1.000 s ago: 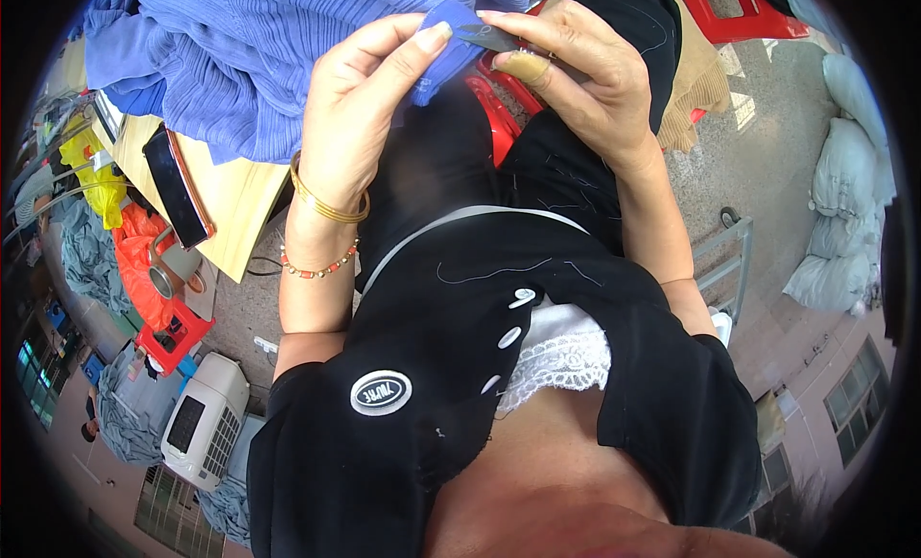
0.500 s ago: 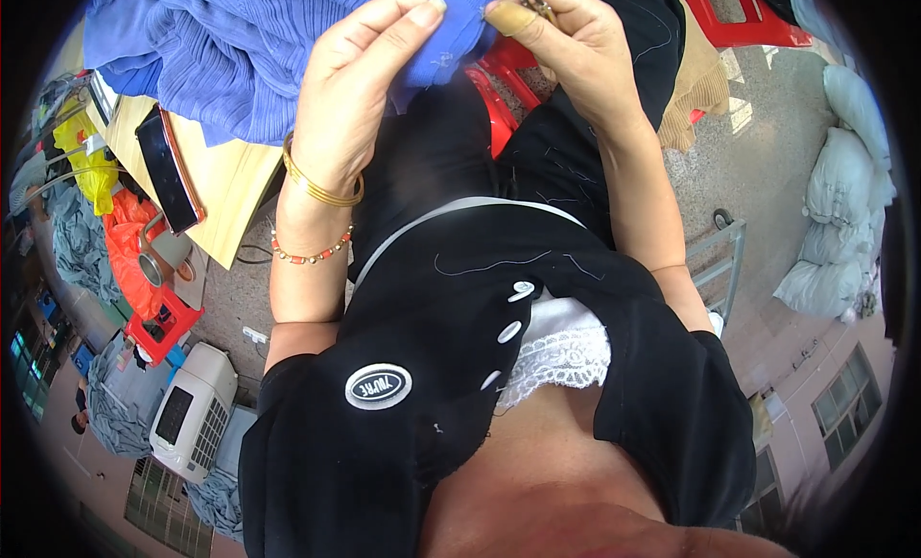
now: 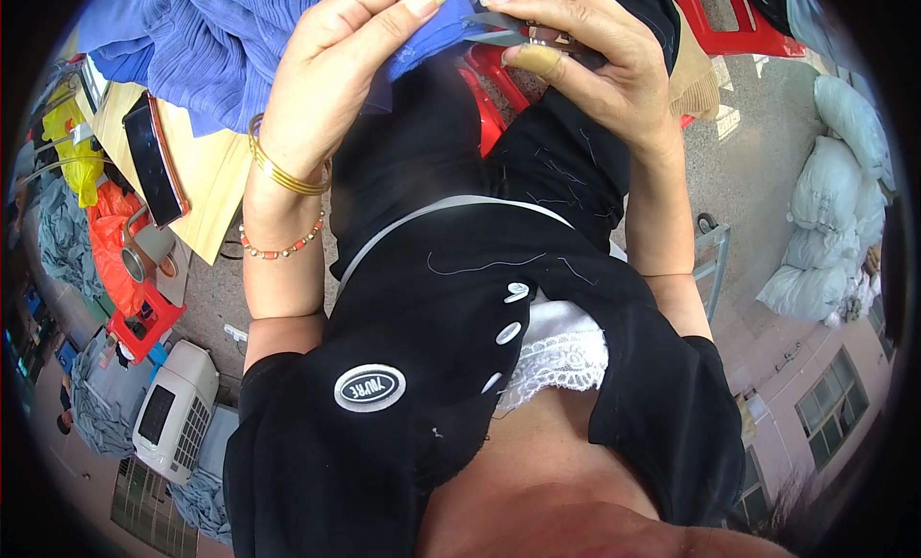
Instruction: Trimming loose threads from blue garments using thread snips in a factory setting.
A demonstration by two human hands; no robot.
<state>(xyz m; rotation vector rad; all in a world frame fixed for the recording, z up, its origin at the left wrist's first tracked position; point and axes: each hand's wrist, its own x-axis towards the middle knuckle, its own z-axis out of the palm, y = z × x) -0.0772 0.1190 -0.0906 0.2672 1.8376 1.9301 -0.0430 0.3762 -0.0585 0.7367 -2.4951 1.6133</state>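
Between the thumb and fingers of my left hand [image 3: 331, 73] is the edge of a blue ribbed knit garment [image 3: 434, 38], with pale loose thread ends along it. The rest of the garment spreads out to the left, over a wooden table. Thread snips [image 3: 497, 37] are gripped in my right hand [image 3: 614, 69], whose thumb has a yellowish covering. The blades point left, parted, with their tips at or very near the garment's edge; I cannot tell whether they touch it.
A phone [image 3: 153, 160] lies on the wooden tabletop [image 3: 206, 193] at left. Red plastic stools [image 3: 739, 25] stand at the upper right and beneath my legs. Stuffed pale sacks [image 3: 827, 189] line the right side, near a metal-framed cart [image 3: 712, 261]. A white appliance [image 3: 177, 414] stands lower left.
My right hand has turned and the snips' blades now show, parted, beside the garment's edge. My left hand has shifted slightly left with the fabric.
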